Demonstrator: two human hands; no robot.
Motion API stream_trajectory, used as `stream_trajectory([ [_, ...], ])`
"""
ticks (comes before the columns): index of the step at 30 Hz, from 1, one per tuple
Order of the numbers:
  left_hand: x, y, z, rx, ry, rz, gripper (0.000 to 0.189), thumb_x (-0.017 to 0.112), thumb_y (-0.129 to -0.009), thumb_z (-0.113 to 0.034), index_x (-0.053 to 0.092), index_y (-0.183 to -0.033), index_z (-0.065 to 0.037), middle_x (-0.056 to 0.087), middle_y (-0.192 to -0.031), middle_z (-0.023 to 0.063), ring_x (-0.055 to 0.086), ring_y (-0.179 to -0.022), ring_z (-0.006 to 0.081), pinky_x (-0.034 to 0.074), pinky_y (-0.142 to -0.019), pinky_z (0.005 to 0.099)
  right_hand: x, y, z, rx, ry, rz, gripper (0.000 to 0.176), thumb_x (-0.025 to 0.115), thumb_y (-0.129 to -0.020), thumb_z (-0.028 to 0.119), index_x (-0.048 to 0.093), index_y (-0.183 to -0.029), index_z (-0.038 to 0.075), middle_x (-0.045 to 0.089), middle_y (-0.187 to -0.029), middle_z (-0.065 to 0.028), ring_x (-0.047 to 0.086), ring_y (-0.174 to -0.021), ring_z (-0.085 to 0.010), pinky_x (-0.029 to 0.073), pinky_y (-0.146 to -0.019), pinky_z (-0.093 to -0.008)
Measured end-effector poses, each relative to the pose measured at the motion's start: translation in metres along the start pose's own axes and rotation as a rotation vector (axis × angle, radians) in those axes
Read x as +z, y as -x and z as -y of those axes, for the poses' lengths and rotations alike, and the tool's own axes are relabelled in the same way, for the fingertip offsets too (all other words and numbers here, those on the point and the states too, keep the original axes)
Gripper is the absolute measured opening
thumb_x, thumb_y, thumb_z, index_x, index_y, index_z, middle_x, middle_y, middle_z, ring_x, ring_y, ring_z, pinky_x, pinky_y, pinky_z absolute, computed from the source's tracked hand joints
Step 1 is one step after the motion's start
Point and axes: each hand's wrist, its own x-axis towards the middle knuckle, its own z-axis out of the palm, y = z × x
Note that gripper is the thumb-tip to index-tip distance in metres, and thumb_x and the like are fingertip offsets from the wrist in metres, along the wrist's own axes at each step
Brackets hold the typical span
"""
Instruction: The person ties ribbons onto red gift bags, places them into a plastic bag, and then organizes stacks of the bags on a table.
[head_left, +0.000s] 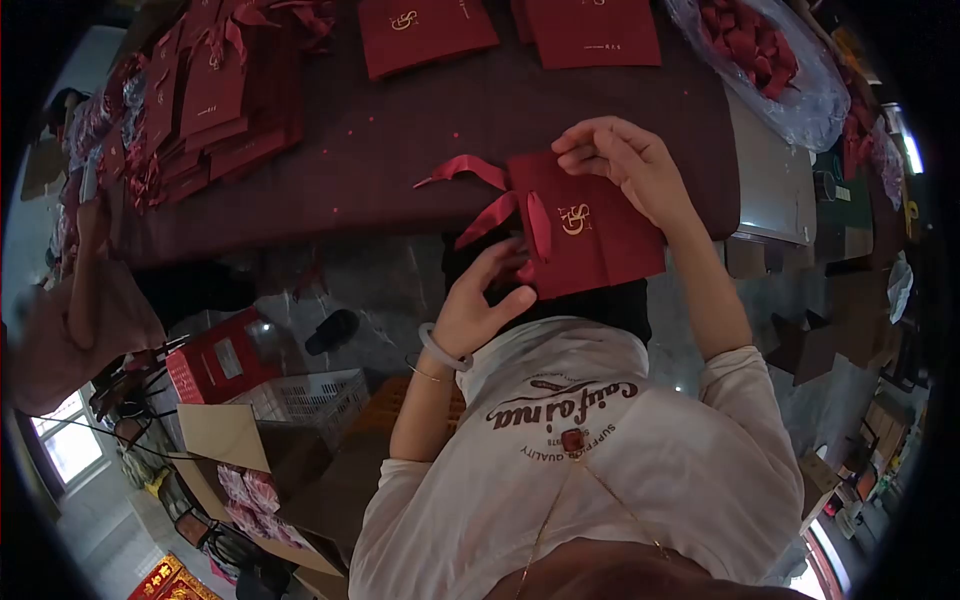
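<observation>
A red paper gift bag (625,240) with a gold logo lies flat over the table's front edge, close to my body. Red ribbon (540,225) loops across its left part, and loose ribbon tails (470,170) reach left over the cloth. At the bag's lower left corner is my left hand (480,295), a pale bangle on its wrist. Its fingers curl round that edge and its thumb rests near the corner; the fingertips are partly hidden. My right hand (625,165) is over the upper right of the bag, fingers loosely bent and apart, with nothing visible between them.
Piled red bags (215,110) stand at the left of the dark-clothed table (400,150). More bags (425,35) lie at the back. A clear plastic sack (815,105) of red ribbon is at right. Another person's arm (85,290) shows at left, above crates (310,400) and cartons.
</observation>
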Motion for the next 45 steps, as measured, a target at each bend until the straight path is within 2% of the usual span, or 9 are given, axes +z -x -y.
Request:
stream_trajectory([
  [5,0.026,-0.013,-0.034,-0.203,0.184,-0.206,0.019,0.064,-0.084,-0.015,0.059,-0.091,0.002,0.058,-0.076,-0.0017,0.050,-0.069,0.0037,0.039,-0.061,0.0166,0.034,0.044,0.067,-0.382,0.820,0.203,0.066,0.069,-0.073,0.037,0.046,-0.124,0.003,0.044,-0.128,-0.0173,0.046,-0.117,-0.0298,0.041,-0.094,-0.0413],
  [8,0.036,-0.013,-0.066,-0.017,0.266,-0.130,0.019,0.060,-0.086,-0.009,0.057,-0.100,0.002,0.059,-0.083,-0.0012,0.052,-0.075,0.0045,0.041,-0.066,0.0171,0.058,0.071,0.086,-0.412,1.391,0.123,0.060,0.069,-0.068,0.011,0.048,-0.125,0.011,0.045,-0.127,-0.0150,0.046,-0.118,-0.0278,0.041,-0.095,-0.0387],
  [13,0.061,-0.058,-0.100,0.567,-0.017,-0.039,0.045,0.059,-0.084,-0.007,0.042,-0.125,0.002,0.054,-0.115,0.0125,0.052,-0.104,0.0188,0.039,-0.089,0.0288,-0.002,0.009,0.078,-0.188,0.646,-0.469,0.036,0.062,-0.082,0.011,0.051,-0.114,-0.001,0.057,-0.108,-0.0133,0.056,-0.099,-0.0252,0.045,-0.082,-0.0317],
  [15,0.066,-0.090,-0.095,0.645,-0.378,-0.254,0.055,0.064,-0.078,-0.008,0.040,-0.126,0.003,0.052,-0.117,0.0142,0.050,-0.107,0.0218,0.039,-0.090,0.0296,-0.044,-0.039,0.078,-0.302,0.480,-0.365,0.039,0.063,-0.083,0.020,0.051,-0.111,-0.003,0.056,-0.109,-0.0154,0.054,-0.101,-0.0236,0.042,-0.086,-0.0307],
  [19,0.053,-0.182,-0.065,0.551,-0.717,-0.399,0.085,0.073,-0.068,-0.014,0.022,-0.134,0.005,0.035,-0.128,0.0297,0.037,-0.118,0.0412,0.031,-0.100,0.0438,-0.108,-0.102,0.035,-0.417,0.929,-0.575,0.044,0.066,-0.080,0.025,0.050,-0.113,-0.001,0.054,-0.109,-0.0126,0.052,-0.101,-0.0198,0.040,-0.088,-0.0297],
  [30,0.040,-0.243,-0.046,0.372,-0.600,-0.456,0.103,0.079,-0.061,-0.027,0.017,-0.136,0.008,0.036,-0.128,0.0316,0.036,-0.120,0.0408,0.032,-0.100,0.0432,-0.077,-0.085,0.048,-0.170,0.124,-0.546,0.072,0.072,-0.071,0.007,0.032,-0.130,0.003,0.048,-0.121,-0.0117,0.048,-0.110,-0.0216,0.038,-0.095,-0.0320],
  [38,0.029,-0.166,-0.062,0.760,-0.522,-0.149,0.074,0.084,-0.057,-0.027,0.045,-0.113,0.004,0.047,-0.113,0.0167,0.046,-0.107,0.0307,0.036,-0.093,0.0399,-0.041,-0.001,0.035,-0.279,0.337,-0.468,0.069,0.066,-0.077,0.005,0.025,-0.132,0.003,0.044,-0.122,-0.0081,0.045,-0.110,-0.0182,0.035,-0.097,-0.0305],
  [43,0.034,-0.153,-0.057,0.328,-0.279,-0.067,0.066,0.080,-0.065,-0.031,0.049,-0.113,0.000,0.059,-0.102,0.0147,0.058,-0.094,0.0278,0.046,-0.082,0.0355,-0.042,0.002,0.030,-0.122,0.748,-0.431,0.060,0.063,-0.084,0.013,0.028,-0.131,-0.001,0.043,-0.123,-0.0103,0.042,-0.114,-0.0180,0.033,-0.098,-0.0308],
  [45,0.036,-0.160,-0.082,0.392,-0.554,-0.111,0.069,0.077,-0.067,-0.038,0.049,-0.116,0.001,0.060,-0.104,0.0176,0.059,-0.096,0.0290,0.046,-0.084,0.0358,-0.046,-0.016,0.038,-0.398,0.609,-0.516,0.056,0.063,-0.084,0.014,0.035,-0.130,0.003,0.045,-0.124,-0.0077,0.045,-0.112,-0.0167,0.037,-0.094,-0.0288],
])
